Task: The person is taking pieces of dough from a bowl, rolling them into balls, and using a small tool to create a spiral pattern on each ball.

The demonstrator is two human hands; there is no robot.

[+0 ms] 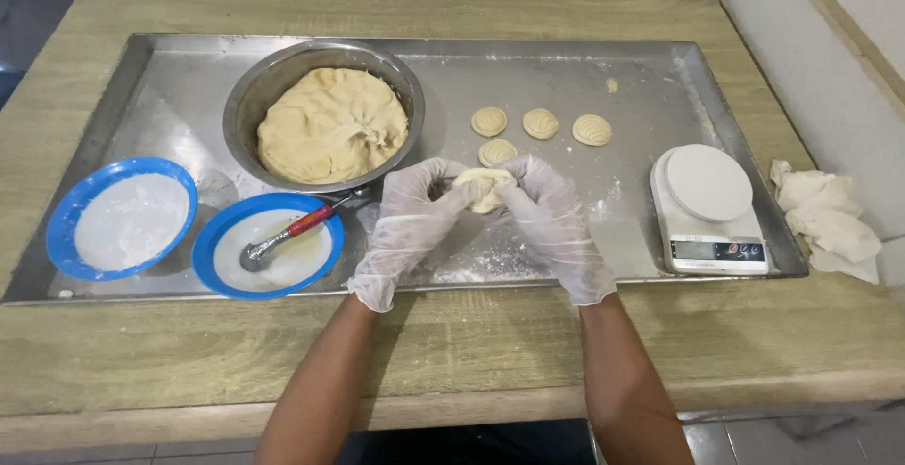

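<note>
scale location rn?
Head view: the white digital kitchen scale sits at the right end of the long metal tray, right of the gloved right hand.

Thin clear disposable gloves cover both hands (481,215).

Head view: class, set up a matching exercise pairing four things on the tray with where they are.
1 dough piece
2 scoop
3 scale
4 dough mass

a in the metal bowl
b at the tray's right end
c between the gloved left hand and right hand
d in a blue bowl

Pairs: 1-c, 2-d, 3-b, 4-a
</note>
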